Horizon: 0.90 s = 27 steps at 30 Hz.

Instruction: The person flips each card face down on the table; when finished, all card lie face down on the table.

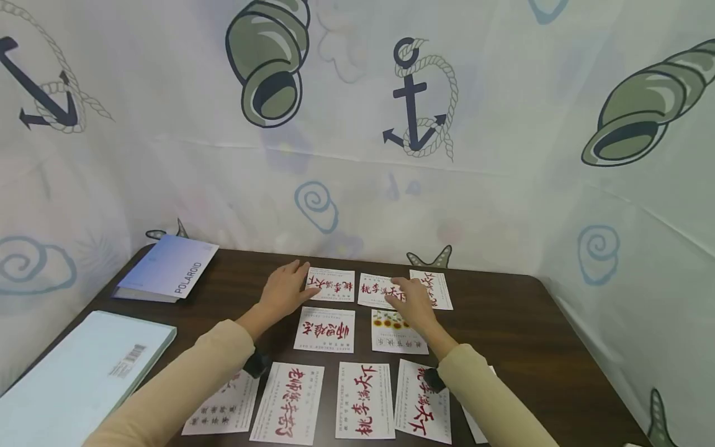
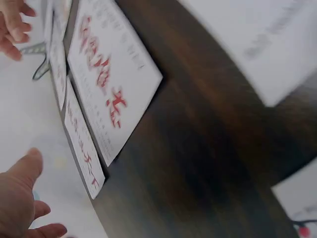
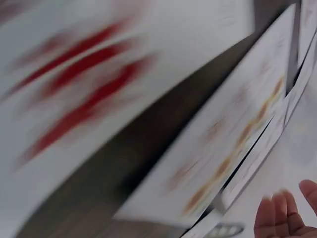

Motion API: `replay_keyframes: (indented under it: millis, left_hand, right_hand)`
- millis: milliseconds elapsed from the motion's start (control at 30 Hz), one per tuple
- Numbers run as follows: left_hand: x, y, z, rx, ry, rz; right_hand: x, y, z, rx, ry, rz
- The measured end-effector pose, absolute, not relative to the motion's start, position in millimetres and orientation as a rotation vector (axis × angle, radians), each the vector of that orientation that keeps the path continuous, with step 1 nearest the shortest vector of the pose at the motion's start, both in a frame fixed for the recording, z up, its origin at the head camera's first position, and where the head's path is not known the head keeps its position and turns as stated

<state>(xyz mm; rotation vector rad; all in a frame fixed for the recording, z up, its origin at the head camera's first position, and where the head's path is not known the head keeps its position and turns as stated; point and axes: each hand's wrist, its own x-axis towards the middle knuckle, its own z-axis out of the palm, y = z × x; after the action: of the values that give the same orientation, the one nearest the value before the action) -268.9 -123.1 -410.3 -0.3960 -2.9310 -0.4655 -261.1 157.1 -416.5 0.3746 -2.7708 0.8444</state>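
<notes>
My left hand point(image 1: 283, 288) is at the back of the table, fingers spread and thumb over the left edge of a white card with red writing point(image 1: 335, 290). To its right, my right hand point(image 1: 416, 305) reaches over a second card point(image 1: 371, 287), while a tilted third card point(image 1: 440, 292) lies partly behind it. Below them are a card with red writing point(image 1: 324, 332) and one with a row of yellow flowers point(image 1: 393, 323). In the left wrist view the left hand point(image 2: 22, 198) shows parted fingers; the right wrist view shows the right hand's fingers point(image 3: 282, 213) extended, nothing in them.
Several upright cards, one with red writing point(image 1: 364, 400) among them, form a front row, partly covered by my sleeves. On the left lie a blue POLAROID album point(image 1: 173, 264) and a large pale box point(image 1: 78, 366). A patterned curtain point(image 1: 357, 205) hangs behind the dark table point(image 1: 514, 347).
</notes>
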Motion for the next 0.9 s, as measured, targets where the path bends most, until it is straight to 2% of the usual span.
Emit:
replay_keyframes:
  millis: [200, 400, 900]
  left_hand:
    - [-287, -130, -415, -0.364, -2.902, -0.795]
    - [-303, -133, -422, -0.323, -2.908, -0.914]
    - [-320, -125, -433, -0.232, -3.004, -0.949]
  right_hand:
    - [-288, 116, -420, 0.368, -2.838, 1.100]
    - [-310, 90, -424, 0.328, -2.908, 1.140]
    - [-336, 73, -429, 0.201, -3.063, 0.906]
